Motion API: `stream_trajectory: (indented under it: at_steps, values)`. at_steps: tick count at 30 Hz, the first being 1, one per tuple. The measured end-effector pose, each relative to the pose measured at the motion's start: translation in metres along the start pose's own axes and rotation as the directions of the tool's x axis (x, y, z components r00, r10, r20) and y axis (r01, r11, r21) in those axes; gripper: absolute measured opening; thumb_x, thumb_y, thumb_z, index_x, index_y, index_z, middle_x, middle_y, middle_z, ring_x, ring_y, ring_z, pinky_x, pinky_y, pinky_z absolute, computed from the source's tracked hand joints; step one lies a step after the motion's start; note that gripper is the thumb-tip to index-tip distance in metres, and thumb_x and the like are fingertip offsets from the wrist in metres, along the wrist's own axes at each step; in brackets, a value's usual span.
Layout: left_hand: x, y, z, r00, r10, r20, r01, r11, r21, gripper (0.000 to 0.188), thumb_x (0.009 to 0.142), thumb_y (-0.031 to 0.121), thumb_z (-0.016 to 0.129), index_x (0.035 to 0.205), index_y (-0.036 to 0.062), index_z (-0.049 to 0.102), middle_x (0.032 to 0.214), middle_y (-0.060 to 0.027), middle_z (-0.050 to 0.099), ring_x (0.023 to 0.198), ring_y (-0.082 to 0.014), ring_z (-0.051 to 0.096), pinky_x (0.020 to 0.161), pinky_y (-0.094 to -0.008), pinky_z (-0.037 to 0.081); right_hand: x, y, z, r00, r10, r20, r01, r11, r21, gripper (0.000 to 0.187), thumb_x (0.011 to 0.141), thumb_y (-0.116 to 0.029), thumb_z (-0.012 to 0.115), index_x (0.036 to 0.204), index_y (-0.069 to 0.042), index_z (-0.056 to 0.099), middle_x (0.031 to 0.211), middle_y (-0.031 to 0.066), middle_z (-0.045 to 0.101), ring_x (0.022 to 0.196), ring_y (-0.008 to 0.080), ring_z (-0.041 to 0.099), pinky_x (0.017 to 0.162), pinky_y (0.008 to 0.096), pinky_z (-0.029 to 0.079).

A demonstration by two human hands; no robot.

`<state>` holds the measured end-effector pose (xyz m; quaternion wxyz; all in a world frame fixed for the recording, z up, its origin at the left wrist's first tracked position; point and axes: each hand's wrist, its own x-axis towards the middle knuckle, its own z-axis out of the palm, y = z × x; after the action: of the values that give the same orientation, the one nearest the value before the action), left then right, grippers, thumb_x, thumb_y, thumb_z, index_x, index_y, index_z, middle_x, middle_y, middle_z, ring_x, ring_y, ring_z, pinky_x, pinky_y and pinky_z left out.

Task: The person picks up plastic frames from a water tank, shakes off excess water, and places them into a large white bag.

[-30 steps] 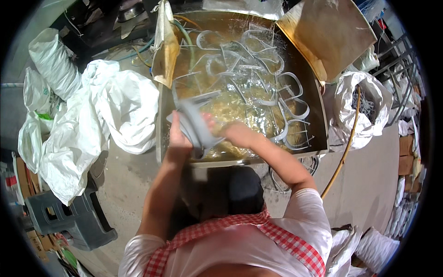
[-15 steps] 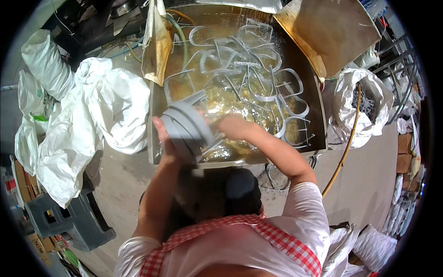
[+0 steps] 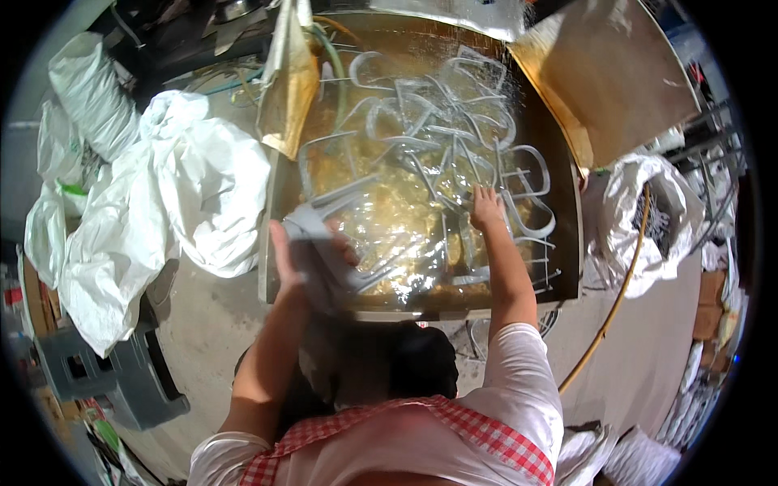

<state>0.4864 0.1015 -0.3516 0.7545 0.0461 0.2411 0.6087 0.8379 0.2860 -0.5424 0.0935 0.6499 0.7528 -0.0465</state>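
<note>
Reader: What is the largest element?

Me: The brown-walled tank (image 3: pixel 569 259) in front of me, its water (image 3: pixel 389 202) bright with glare. White sacks (image 3: pixel 211 194) lie on the floor at its left; a stained board (image 3: pixel 608 77) slants at its far right corner.

Reader: And inside the tank?

Me: Loose grey strips (image 3: pixel 422 174), looped and crossing one another in the water, mostly toward the far and right sides. Because they overlap, one pulled up could snag its neighbours.

Reader: The next size down?

Me: The grey bundle (image 3: pixel 312 243) of bent strips, above the tank's near left corner, blurred — I cannot count its layers. Should my hold slacken, or wet surfaces slide over one another, pieces could slip into the water or over the near rim.

Reader: The hands?

Me: My left hand (image 3: pixel 292 275) is partly closed around the bundle, thumb on the outer side, fingers opposite. My right hand (image 3: pixel 486 211) is extended among the loose strips, fingers slightly parted; whether it grips one, I cannot tell.

Reader: The smallest detail?

Me: My right fingertips (image 3: pixel 489 193), close by a strip. Glare hides edges there — a misjudged reach could miss the strip or scrape the skin on its end
</note>
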Motion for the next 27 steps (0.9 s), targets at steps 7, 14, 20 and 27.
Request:
stream_trajectory:
  at_steps: [7,14,20,27]
  values:
    - [0.004,0.001,-0.016,0.975,-0.005,0.221,0.006,1.000,-0.005,0.091,0.069,0.077,0.042,0.113,-0.0029,0.047,0.096,-0.0165,0.058,0.083,-0.0338,0.060,0.070,-0.0445,0.050,-0.017,-0.007,-0.020,0.946,-0.073,0.315,-0.016,0.962,0.272,0.039,0.075,-0.021,0.058,0.109,-0.005,0.053,0.107,0.0130,0.060,0.098,0.0328,0.057,0.077,0.0423,0.045]
    - [0.000,-0.003,-0.005,0.987,-0.141,0.071,0.131,0.982,0.138,0.088,0.075,0.068,0.047,0.124,-0.0038,0.038,0.122,-0.0230,0.046,0.116,-0.0405,0.043,0.096,-0.0464,0.037,-0.109,-0.092,-0.158,0.970,0.190,-0.150,0.096,0.267,0.959,0.036,0.087,-0.015,0.053,0.119,-0.002,0.048,0.097,0.0094,0.059,0.079,0.0156,0.056,0.071,0.0273,0.046]
    - [0.012,-0.025,-0.010,0.991,-0.086,0.101,0.084,0.996,0.018,0.065,0.085,0.048,0.047,0.128,-0.0004,0.038,0.125,-0.0163,0.047,0.113,-0.0281,0.048,0.097,-0.0413,0.038,-0.173,-0.194,-0.175,0.793,-0.360,-0.491,0.601,0.592,0.537,0.048,0.089,-0.025,0.047,0.130,-0.002,0.038,0.124,0.0153,0.046,0.110,0.0254,0.047,0.094,0.0371,0.036]
    - [-0.007,-0.004,0.001,0.948,-0.180,0.263,0.160,0.983,0.095,0.072,0.077,0.055,0.055,0.118,-0.0045,0.047,0.105,-0.0219,0.058,0.090,-0.0331,0.060,0.086,-0.0396,0.046,-0.131,-0.160,-0.211,0.705,-0.510,-0.493,0.685,0.669,0.288,0.060,0.077,-0.017,0.060,0.131,-0.007,0.038,0.131,0.0182,0.042,0.124,0.0334,0.036,0.102,0.0375,0.029]
